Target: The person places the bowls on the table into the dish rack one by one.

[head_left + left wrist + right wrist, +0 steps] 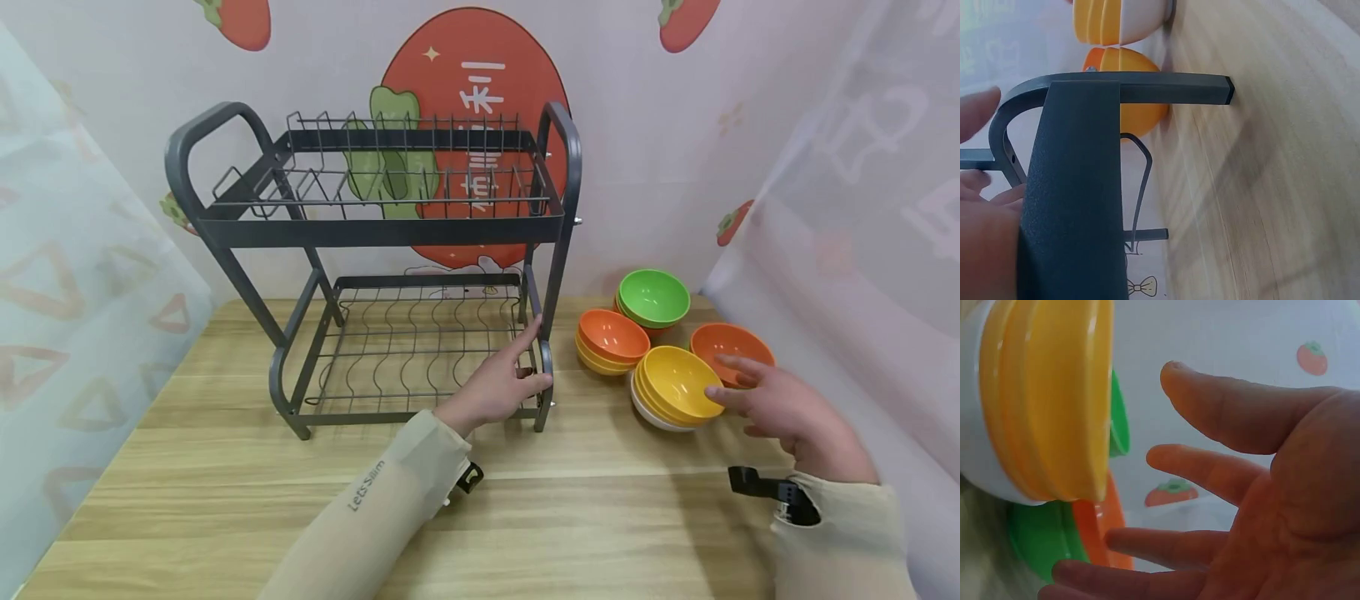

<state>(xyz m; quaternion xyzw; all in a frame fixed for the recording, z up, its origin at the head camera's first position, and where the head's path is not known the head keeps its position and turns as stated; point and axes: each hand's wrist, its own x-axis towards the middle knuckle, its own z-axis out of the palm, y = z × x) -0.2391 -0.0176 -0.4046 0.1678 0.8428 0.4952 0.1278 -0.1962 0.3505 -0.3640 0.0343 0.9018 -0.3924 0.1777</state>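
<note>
A dark two-tier dish rack [382, 232] stands on the table. My left hand [495, 385] is at the right side of its lower tier, index finger stretched along the side tube and thumb by the front post. The left wrist view shows part of that hand [985, 237] beside the dark rack frame [1072, 187]. My right hand [798, 412] reaches over the bowls with fingers spread and nothing held. Nearest to it are stacked yellow bowls [678, 383] with a white bowl [652, 414] underneath. In the right wrist view, a gap separates the thumb from the yellow stack [1054, 394].
Behind the yellow stack are an orange bowl on yellow ones [613, 335], a green bowl [654, 297] and, to the right, another orange bowl [723, 342]. A printed cloth [637, 167] hangs behind and along both sides of the wooden table [187, 492].
</note>
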